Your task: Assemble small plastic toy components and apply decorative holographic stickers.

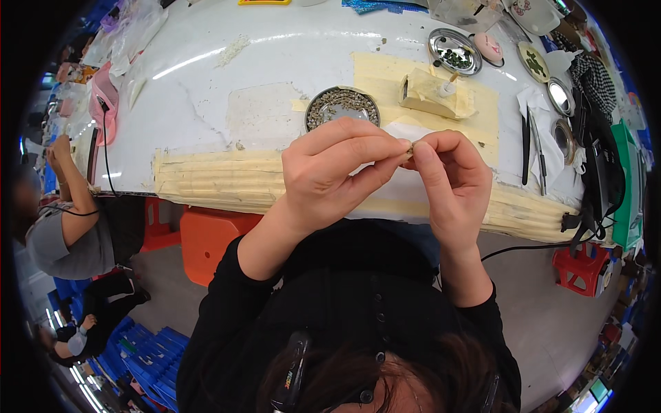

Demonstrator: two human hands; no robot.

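My left hand (337, 168) and my right hand (454, 179) meet above the table's near edge, each with thumb and forefinger closed in a pinch. Between the fingertips is a tiny brownish piece (411, 151), mostly covered, so its kind cannot be told. Just beyond my left hand stands a round dark-rimmed dish (337, 112) with many small brownish-grey pieces (354, 98) heaped along its inside. White paper (405, 187) lies under my hands. Past my right hand is a block wrapped in cream tape (420, 95), with a small white bottle (447, 89) set on it.
Cream tape (213, 180) covers the table's front edge. At the right lie black tweezers (526, 148) and a slim metal tool (537, 151). A metal plate (470, 63) holds dark green pieces. An orange stool (210, 241) stands below; another person (65, 227) sits at the left.
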